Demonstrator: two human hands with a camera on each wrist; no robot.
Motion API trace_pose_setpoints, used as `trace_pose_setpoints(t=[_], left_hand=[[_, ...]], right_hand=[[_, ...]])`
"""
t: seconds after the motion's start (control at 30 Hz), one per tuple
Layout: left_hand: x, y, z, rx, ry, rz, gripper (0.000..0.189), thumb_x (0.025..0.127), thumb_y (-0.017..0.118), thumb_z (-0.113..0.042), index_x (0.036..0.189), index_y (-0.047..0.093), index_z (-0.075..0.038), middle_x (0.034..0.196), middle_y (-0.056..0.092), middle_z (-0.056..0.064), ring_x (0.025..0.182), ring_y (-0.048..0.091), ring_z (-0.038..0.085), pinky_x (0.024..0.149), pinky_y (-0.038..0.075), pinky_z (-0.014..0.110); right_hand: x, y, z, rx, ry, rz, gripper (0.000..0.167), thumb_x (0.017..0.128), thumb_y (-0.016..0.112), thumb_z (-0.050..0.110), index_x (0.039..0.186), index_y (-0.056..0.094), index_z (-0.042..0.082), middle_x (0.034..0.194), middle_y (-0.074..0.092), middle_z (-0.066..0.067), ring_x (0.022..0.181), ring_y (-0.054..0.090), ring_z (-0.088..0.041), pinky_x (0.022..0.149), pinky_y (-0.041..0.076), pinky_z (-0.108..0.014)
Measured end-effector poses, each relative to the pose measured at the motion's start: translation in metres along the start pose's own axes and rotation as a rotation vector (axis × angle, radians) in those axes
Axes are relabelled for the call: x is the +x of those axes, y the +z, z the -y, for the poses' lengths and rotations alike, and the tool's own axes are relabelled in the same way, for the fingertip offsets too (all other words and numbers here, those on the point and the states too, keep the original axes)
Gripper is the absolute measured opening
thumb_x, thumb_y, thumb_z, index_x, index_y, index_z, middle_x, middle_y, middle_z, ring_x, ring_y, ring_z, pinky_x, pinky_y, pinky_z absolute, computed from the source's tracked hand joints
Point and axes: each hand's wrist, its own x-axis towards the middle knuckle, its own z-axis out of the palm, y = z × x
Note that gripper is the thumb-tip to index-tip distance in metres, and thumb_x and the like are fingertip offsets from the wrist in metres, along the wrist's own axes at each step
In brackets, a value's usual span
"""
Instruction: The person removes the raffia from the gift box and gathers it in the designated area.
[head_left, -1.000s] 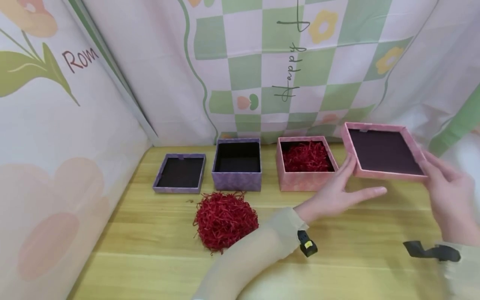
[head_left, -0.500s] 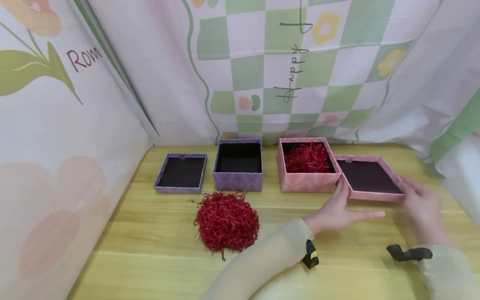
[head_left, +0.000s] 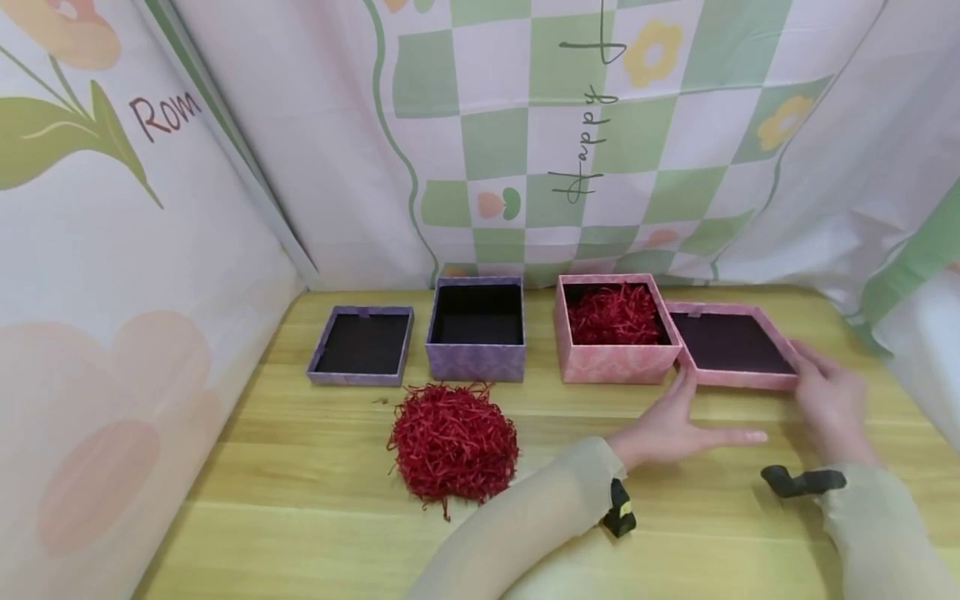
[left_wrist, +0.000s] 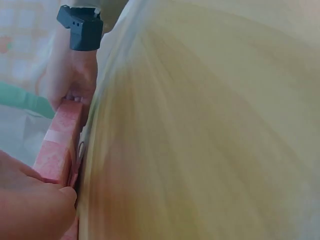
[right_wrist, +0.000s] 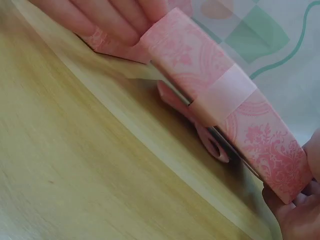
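Note:
A pink patterned box lid [head_left: 731, 342] lies inner side up, its dark lining showing, right beside the pink box [head_left: 618, 362]. My right hand [head_left: 832, 400] grips the lid's near right corner, thumb and fingers around the edge. At the near left corner, my left hand [head_left: 663, 425] touches the lid with straight fingers, its thumb stretched out to the right. The right wrist view shows a pale ribbon band across the lid's side and a pink ribbon loop [right_wrist: 215, 145] underneath, close over the wood. Red shredded paper [head_left: 615, 315] fills the pink box.
To the left stand an open purple box [head_left: 476, 362] with a dark inside and its upturned purple lid [head_left: 360, 346]. A heap of red shredded paper [head_left: 453, 442] lies in front of them on the wooden table [head_left: 300, 492]. A printed curtain [head_left: 495, 142] hangs behind.
Both hands have lowered the pink lid from the raised position at the right down beside the pink box. Over the last half second it has shifted slightly left and back.

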Motion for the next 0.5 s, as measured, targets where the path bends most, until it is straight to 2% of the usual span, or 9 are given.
trace_pose_setpoints(t=[0.13, 0.27, 0.4, 0.5], left_hand=[[0.0, 0.0, 0.004, -0.033, -0.004, 0.005, 0.116, 0.085, 0.082, -0.046, 0.154, -0.012, -0.051, 0.167, -0.001, -0.014, 0.148, 0.016, 0.01, 0.114, 0.03, 0.032], [0.0, -0.002, 0.006, -0.043, -0.001, 0.021, 0.112, 0.086, 0.082, -0.045, 0.156, -0.005, -0.052, 0.167, 0.004, -0.012, 0.146, 0.02, 0.008, 0.113, 0.032, 0.031], [-0.003, -0.015, -0.002, 0.05, -0.05, 0.102, 0.11, 0.088, 0.077, -0.052, 0.161, -0.003, -0.035, 0.167, -0.002, -0.012, 0.149, 0.01, 0.006, 0.115, 0.026, 0.028], [-0.005, -0.033, -0.015, 0.126, -0.029, 0.151, 0.105, 0.09, 0.073, -0.054, 0.164, 0.003, -0.027, 0.166, -0.001, -0.014, 0.148, 0.004, 0.001, 0.116, 0.019, 0.024]], right_hand=[[0.001, 0.001, 0.001, -0.009, -0.015, 0.001, 0.067, 0.102, 0.053, 0.053, 0.157, 0.037, 0.019, 0.163, 0.022, -0.008, 0.15, 0.014, -0.019, 0.122, 0.006, -0.041], [0.001, 0.001, 0.001, 0.027, -0.011, 0.012, 0.073, 0.099, 0.059, 0.054, 0.157, 0.037, 0.017, 0.162, 0.027, -0.002, 0.15, 0.015, -0.014, 0.122, 0.005, -0.037], [0.0, 0.001, 0.001, 0.032, -0.022, 0.035, 0.078, 0.097, 0.062, 0.056, 0.158, 0.035, 0.016, 0.162, 0.027, 0.003, 0.15, 0.013, -0.013, 0.122, 0.004, -0.037], [-0.003, -0.003, 0.004, 0.016, -0.036, 0.047, 0.078, 0.097, 0.06, 0.057, 0.159, 0.034, 0.018, 0.163, 0.026, 0.005, 0.151, 0.012, -0.013, 0.122, 0.005, -0.038]])
